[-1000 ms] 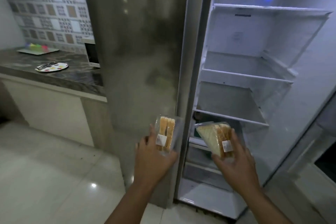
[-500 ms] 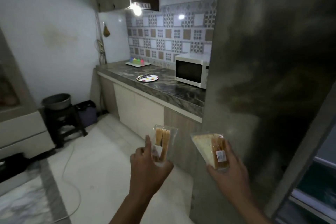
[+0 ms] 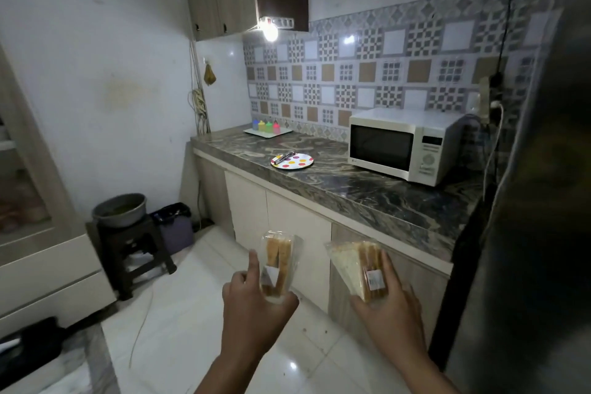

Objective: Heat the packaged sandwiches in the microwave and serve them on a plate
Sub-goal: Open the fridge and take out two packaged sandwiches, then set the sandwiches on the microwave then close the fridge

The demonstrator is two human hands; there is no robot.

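Observation:
My left hand (image 3: pixel 256 307) grips a packaged sandwich (image 3: pixel 279 261) in clear wrap, held upright in front of me. My right hand (image 3: pixel 391 313) grips a second packaged sandwich (image 3: pixel 358 265), a triangular pack with a white label. Both are held at waist height over the floor, short of the counter. A white microwave (image 3: pixel 403 144) stands with its door closed on the dark marble counter (image 3: pixel 351 189). To its left lies a polka-dot plate (image 3: pixel 292 161) with dark tongs (image 3: pixel 285 157) resting on it.
The grey fridge side (image 3: pixel 537 201) fills the right edge. A tray with coloured bottles (image 3: pixel 267 128) sits at the counter's far end. On the left floor stand a stool with a metal basin (image 3: pixel 120 209) and a dark bin (image 3: pixel 174 224). A thin cable lies across the white floor tiles.
The view has swung left, away from the open fridge, and come nearer to the counter. Microwave and plate now show in full. Both hands still hold their sandwiches.

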